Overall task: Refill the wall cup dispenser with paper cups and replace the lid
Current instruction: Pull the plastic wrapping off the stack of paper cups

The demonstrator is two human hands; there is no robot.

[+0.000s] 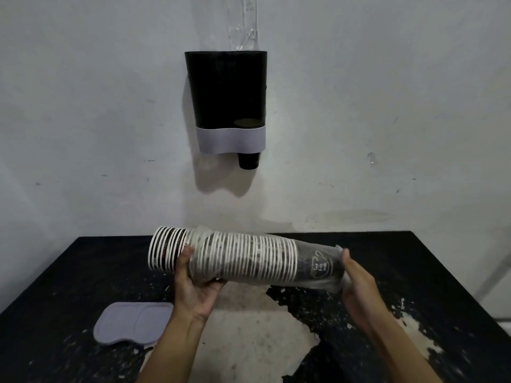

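A black wall cup dispenser [226, 89] with a grey band at its base hangs on the wall, its top uncovered, and one black cup [248, 160] pokes out below. I hold a long stack of black paper cups [243, 258] with white rims sideways above the table, partly inside a clear plastic sleeve [320, 268]. My left hand [195, 288] grips the stack from below near its bare left end. My right hand [356, 283] pinches the sleeve's closed right end. The grey lid [132, 323] lies flat on the table at the lower left.
A black table [55, 272] with worn, peeling patches runs up to the grey wall. Clear plastic tape [243, 23] is stuck on the wall above the dispenser.
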